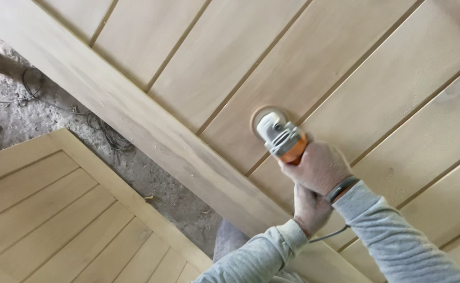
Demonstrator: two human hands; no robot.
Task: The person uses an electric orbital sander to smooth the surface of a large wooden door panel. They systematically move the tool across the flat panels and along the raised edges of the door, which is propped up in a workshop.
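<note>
An orange and grey angle grinder [280,135] with a round sanding disc rests on a large pale wooden door panel [345,63] with grooved planks. My right hand [320,167], dusty and wearing a dark wristband, grips the tool's orange body from above. My left hand [309,209] holds the rear of the handle just below it, where a grey cable leaves. Both arms wear grey sleeves.
A second grooved wooden door panel [57,209] lies at the lower left. Between the two panels is a dusty concrete floor [46,115] with thin black wires and small bits of debris.
</note>
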